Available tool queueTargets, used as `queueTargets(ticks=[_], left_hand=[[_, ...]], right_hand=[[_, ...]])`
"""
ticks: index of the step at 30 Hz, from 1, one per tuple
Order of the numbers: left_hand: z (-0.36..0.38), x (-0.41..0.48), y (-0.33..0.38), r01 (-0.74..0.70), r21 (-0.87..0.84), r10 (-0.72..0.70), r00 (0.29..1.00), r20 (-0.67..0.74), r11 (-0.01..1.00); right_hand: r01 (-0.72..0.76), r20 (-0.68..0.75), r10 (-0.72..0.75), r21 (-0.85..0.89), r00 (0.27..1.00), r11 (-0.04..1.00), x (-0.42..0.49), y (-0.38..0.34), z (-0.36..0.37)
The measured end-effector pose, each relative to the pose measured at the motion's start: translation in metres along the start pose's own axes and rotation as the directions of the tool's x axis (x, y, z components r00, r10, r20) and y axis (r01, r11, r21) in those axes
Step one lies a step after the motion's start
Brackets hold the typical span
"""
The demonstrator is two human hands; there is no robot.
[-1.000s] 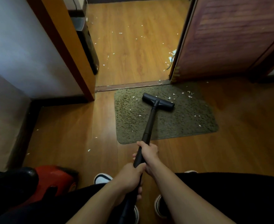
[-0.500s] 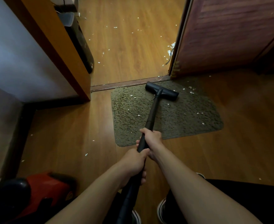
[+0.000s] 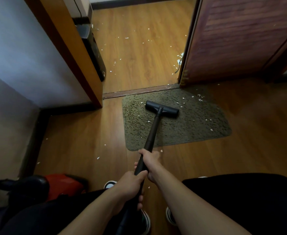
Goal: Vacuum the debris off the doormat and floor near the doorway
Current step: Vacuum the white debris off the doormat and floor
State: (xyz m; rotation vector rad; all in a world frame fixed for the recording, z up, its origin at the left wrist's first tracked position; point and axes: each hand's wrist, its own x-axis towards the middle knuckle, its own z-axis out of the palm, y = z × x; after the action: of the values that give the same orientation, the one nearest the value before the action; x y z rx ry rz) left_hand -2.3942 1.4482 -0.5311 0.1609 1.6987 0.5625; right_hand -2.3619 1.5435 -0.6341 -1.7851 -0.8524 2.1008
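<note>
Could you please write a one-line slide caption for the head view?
The left hand and right hand grip a black vacuum wand, its floor head on the olive doormat among white scraps.

Brown wood floor (image 3: 81, 133). Green doormat (image 3: 198, 126) flat on it, just before door strip (image 3: 139, 91). Small white bits (image 3: 98, 157) on bare floor, on mat, more past doorway. Black vacuum head (image 3: 162, 111) sits on mat. Red vacuum body (image 3: 63, 185) on floor, bottom left.
</note>
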Motion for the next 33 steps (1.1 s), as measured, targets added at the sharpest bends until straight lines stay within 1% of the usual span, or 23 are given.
queueTargets(ticks=[5, 10, 15, 20, 28, 33], left_hand=[[-0.001, -0.017, -0.014, 0.002, 0.018, -0.002, 1.000, 0.004, 1.000], [0.005, -0.015, -0.011, -0.001, -0.004, 0.002, 1.000, 0.026, 1.000], [0.018, 0.002, 0.002, -0.032, 0.051, 0.027, 0.995, 0.092, 0.998], [0.037, 0.025, 0.024, -0.018, 0.035, 0.014, 0.991, 0.130, 0.999], [0.049, 0.056, 0.067, -0.055, 0.058, 0.050, 0.994, 0.093, 0.997], [0.054, 0.069, 0.091, -0.029, 0.064, 0.025, 0.997, 0.075, 0.998]], right_hand=[[-0.006, -0.006, 0.006, 0.013, 1.000, 1.000, -0.019, 0.014, 0.001], [0.005, -0.019, -0.005, 0.004, 1.000, 1.000, -0.024, 0.007, -0.010], [0.016, -0.079, -0.013, 0.039, 0.997, 0.999, -0.009, -0.003, -0.030], [0.029, -0.100, -0.023, 0.055, 0.995, 0.998, 0.016, -0.023, -0.054], [0.047, -0.117, -0.035, 0.094, 0.992, 0.995, 0.056, -0.062, -0.059], [0.046, -0.114, -0.035, 0.091, 0.993, 0.995, 0.075, -0.083, -0.064]])
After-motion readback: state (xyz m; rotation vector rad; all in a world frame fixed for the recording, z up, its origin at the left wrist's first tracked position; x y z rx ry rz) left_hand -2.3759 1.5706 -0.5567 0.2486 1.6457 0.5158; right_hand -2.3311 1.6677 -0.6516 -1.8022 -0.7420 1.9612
